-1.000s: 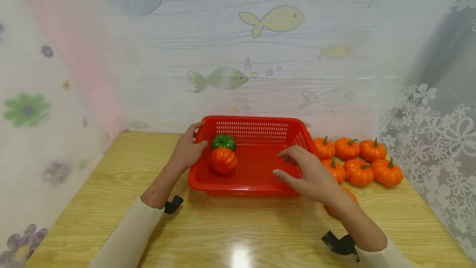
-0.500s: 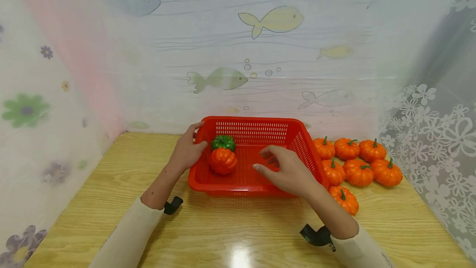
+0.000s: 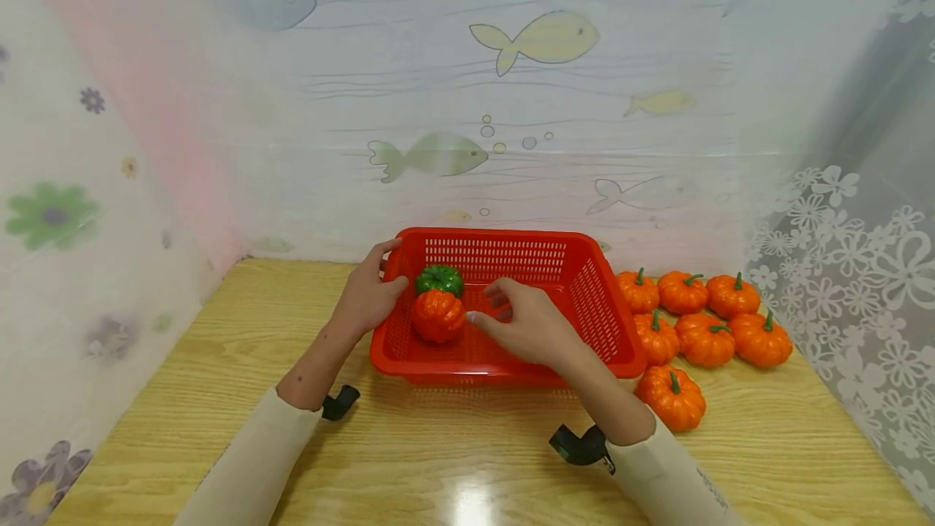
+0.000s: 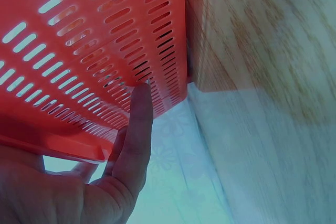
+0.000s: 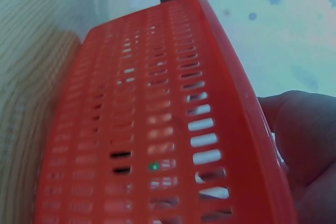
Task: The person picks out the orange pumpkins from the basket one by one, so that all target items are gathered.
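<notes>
A red plastic basket with slotted walls stands on the table. Inside it, at the left, an orange pumpkin lies in front of a green ribbed pumpkin. My left hand grips the basket's left side, thumb over the rim and fingers along the outer wall; the left wrist view shows one finger against the slots. Over the basket's inside, just right of the orange pumpkin, my right hand is held with loosely bent fingers and nothing in them. Its thumb tip is close to that pumpkin; contact is unclear.
Right of the basket, several orange pumpkins with green stems stand in two rows on the wooden table. A single orange pumpkin sits nearer the front. Behind the table hangs a fish-patterned curtain.
My right hand has moved left across the basket, from its right side toward the orange pumpkin inside. The left hand and the basket have stayed put.
</notes>
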Available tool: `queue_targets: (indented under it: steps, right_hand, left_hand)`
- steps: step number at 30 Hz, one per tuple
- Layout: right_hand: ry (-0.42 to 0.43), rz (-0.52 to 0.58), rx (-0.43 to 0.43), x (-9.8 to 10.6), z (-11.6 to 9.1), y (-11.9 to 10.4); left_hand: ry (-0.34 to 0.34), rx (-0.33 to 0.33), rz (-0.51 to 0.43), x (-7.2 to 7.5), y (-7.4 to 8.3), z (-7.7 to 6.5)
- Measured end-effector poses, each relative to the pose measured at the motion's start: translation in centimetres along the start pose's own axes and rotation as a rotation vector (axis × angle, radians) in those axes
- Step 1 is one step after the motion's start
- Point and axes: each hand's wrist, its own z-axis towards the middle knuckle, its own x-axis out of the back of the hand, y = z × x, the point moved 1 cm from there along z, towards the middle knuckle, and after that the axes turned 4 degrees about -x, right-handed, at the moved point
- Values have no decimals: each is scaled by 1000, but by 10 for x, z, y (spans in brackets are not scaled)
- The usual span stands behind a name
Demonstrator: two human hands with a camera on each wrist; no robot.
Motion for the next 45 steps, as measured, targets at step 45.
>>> queue_targets:
  steps: [45]
  right_hand:
    - [-178,-145,-23,-48,33,-40]
  left_hand:
    - [-17,17,-7,0,1,1]
